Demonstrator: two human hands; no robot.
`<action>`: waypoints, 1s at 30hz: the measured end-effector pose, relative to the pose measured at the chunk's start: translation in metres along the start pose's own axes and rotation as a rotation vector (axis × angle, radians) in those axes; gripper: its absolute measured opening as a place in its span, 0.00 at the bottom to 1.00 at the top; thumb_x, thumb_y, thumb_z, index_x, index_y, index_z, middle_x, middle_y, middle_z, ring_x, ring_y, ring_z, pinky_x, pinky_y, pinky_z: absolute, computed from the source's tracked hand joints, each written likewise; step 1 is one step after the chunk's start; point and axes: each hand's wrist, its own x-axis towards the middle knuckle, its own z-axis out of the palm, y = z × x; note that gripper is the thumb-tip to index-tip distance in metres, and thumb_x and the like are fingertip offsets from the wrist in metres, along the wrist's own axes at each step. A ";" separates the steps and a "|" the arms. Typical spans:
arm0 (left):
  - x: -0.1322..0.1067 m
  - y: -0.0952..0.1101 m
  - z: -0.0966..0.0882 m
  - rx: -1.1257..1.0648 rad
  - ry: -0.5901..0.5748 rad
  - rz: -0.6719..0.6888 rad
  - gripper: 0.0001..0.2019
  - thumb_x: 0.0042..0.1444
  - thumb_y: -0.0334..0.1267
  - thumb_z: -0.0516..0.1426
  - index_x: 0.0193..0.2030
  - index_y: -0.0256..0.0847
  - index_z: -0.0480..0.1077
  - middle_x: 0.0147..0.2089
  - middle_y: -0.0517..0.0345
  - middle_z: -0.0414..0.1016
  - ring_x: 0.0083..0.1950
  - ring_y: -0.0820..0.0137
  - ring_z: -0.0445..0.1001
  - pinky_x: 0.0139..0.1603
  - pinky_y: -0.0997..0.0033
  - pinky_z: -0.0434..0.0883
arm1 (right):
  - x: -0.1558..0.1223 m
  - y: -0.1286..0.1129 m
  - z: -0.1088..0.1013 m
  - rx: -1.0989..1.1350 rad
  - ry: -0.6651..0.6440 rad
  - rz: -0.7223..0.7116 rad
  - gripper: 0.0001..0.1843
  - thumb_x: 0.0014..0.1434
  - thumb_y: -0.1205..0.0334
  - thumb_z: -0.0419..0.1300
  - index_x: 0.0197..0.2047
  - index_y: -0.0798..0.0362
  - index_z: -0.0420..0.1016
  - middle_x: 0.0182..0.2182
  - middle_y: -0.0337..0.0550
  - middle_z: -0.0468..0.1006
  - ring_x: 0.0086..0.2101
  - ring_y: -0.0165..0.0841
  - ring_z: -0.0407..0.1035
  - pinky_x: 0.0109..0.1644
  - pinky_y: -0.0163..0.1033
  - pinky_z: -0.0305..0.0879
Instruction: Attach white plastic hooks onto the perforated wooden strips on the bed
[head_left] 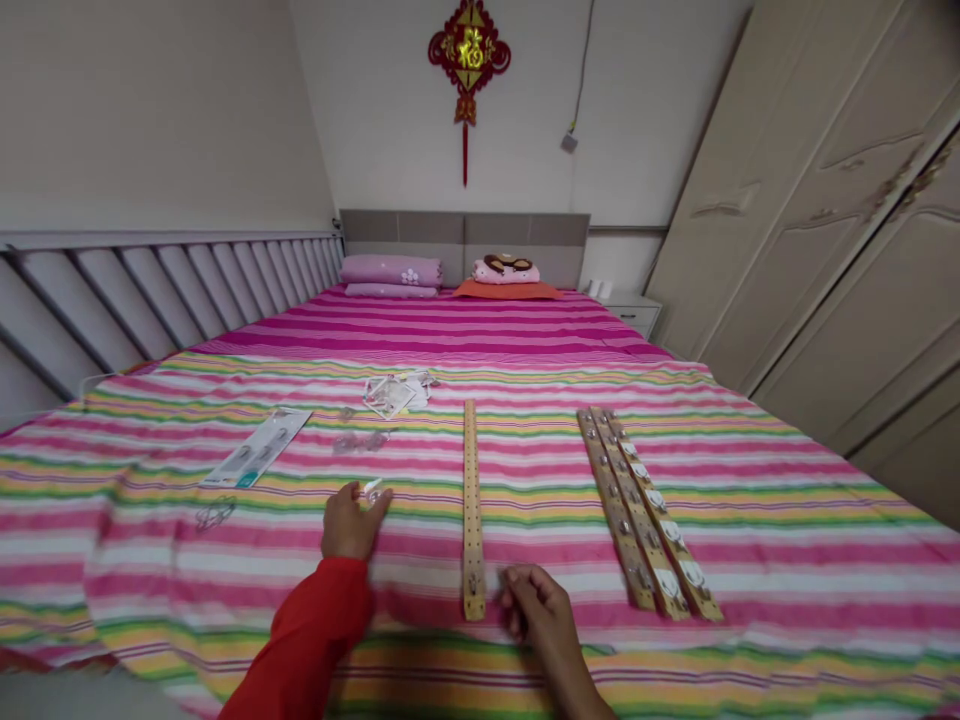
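A long perforated wooden strip (471,490) lies lengthwise on the striped bedsheet (787,520) in front of me. My right hand (536,605) rests beside the strip's near end, fingers curled, close to a small metal piece fixed there. My left hand (351,522), in a red sleeve, is to the strip's left, its fingers pinched on a small clear piece (373,488). More clear pieces (360,440) lie farther out on the sheet.
Two or three wooden strips with metal and white fittings (645,510) lie to the right. A flat package (259,447), opened plastic bags (396,392), pillows (391,272), a wardrobe (825,240) on the right, and a nightstand (630,308).
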 end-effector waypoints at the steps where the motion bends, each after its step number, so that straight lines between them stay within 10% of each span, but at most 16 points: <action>1: -0.002 0.002 0.003 0.102 0.002 0.045 0.32 0.40 0.55 0.59 0.48 0.33 0.67 0.42 0.45 0.72 0.45 0.57 0.71 0.47 0.59 0.68 | 0.000 -0.002 0.001 0.000 0.003 0.002 0.27 0.39 0.37 0.66 0.23 0.55 0.70 0.15 0.36 0.70 0.11 0.22 0.56 0.13 0.28 0.48; 7: -0.004 0.001 0.016 0.330 -0.005 0.186 0.23 0.49 0.46 0.55 0.48 0.31 0.68 0.42 0.41 0.72 0.50 0.55 0.70 0.53 0.58 0.65 | 0.001 -0.009 0.002 -0.025 -0.010 0.004 0.28 0.37 0.36 0.66 0.22 0.55 0.68 0.14 0.35 0.70 0.10 0.22 0.55 0.13 0.29 0.47; 13: -0.002 0.001 0.001 -0.050 -0.022 0.040 0.22 0.43 0.40 0.58 0.46 0.32 0.69 0.41 0.44 0.75 0.48 0.56 0.72 0.53 0.55 0.66 | 0.004 -0.011 -0.002 -0.034 -0.030 -0.022 0.27 0.38 0.38 0.66 0.23 0.55 0.69 0.15 0.35 0.69 0.11 0.22 0.55 0.14 0.29 0.47; 20: -0.041 0.056 -0.031 -1.120 -0.477 -0.353 0.24 0.40 0.37 0.65 0.48 0.39 0.70 0.53 0.51 0.74 0.52 0.65 0.73 0.53 0.66 0.71 | 0.006 -0.027 0.018 -0.013 -0.130 -0.060 0.25 0.41 0.40 0.66 0.23 0.55 0.68 0.15 0.35 0.71 0.12 0.22 0.57 0.16 0.29 0.50; 30: -0.097 0.081 -0.027 -1.167 -0.815 -0.223 0.28 0.37 0.43 0.68 0.48 0.42 0.72 0.54 0.45 0.74 0.58 0.55 0.68 0.58 0.59 0.66 | 0.000 -0.051 0.032 0.064 -0.223 -0.036 0.23 0.45 0.41 0.64 0.26 0.56 0.73 0.11 0.33 0.67 0.12 0.23 0.57 0.17 0.28 0.52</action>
